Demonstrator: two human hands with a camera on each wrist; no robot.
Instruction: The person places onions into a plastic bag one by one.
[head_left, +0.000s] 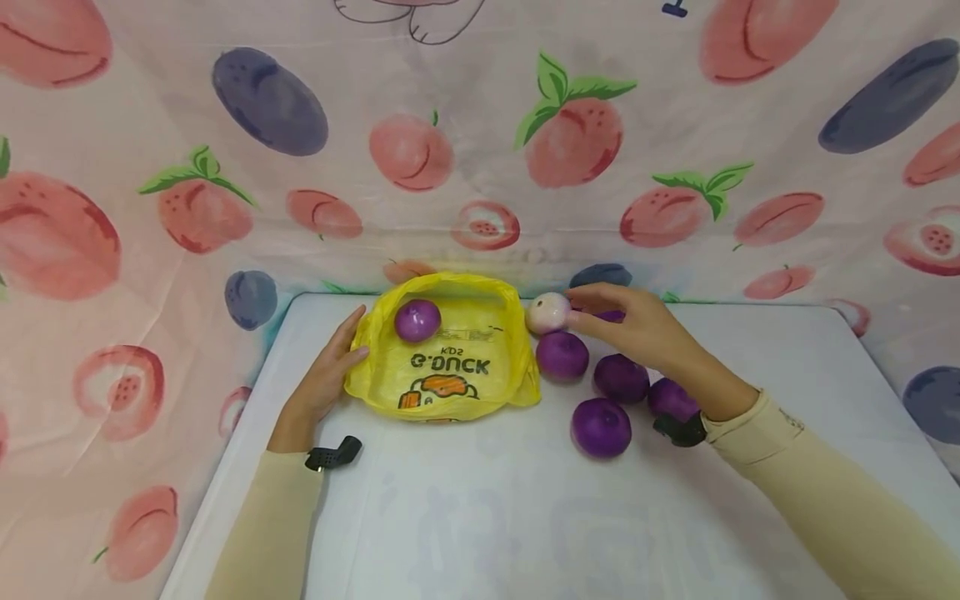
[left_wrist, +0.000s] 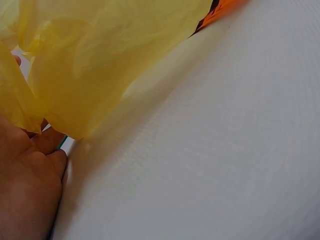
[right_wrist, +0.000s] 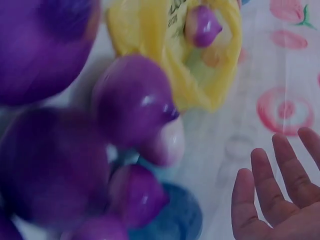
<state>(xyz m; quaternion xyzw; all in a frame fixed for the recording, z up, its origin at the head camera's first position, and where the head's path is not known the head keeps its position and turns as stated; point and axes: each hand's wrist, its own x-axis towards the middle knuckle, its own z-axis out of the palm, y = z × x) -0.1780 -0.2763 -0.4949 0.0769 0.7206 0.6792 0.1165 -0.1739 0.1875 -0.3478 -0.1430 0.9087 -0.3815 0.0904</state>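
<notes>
A yellow plastic bag (head_left: 480,400) lies on the table with its mouth spread wide and one purple onion (head_left: 417,321) inside. My left hand (head_left: 324,379) holds the bag's left edge, thumb at the rim; the bag hides part of the fingers in the left wrist view. Right of the bag, my right hand (head_left: 626,321) reaches to a pale pinkish-white onion (head_left: 548,313), thumb and fingers beside it. In the right wrist view that hand's fingers (right_wrist: 265,187) are extended and spread, nothing between them. Below it sit several purple onions (head_left: 562,357), one partly hidden behind the hand.
The white-covered table (head_left: 465,517) stretches toward me. At its back hangs a cloth (head_left: 480,167) printed with peaches and blue fruits. A dark wrist camera (head_left: 333,454) is strapped to each forearm; the right one overlaps a purple onion (head_left: 672,400).
</notes>
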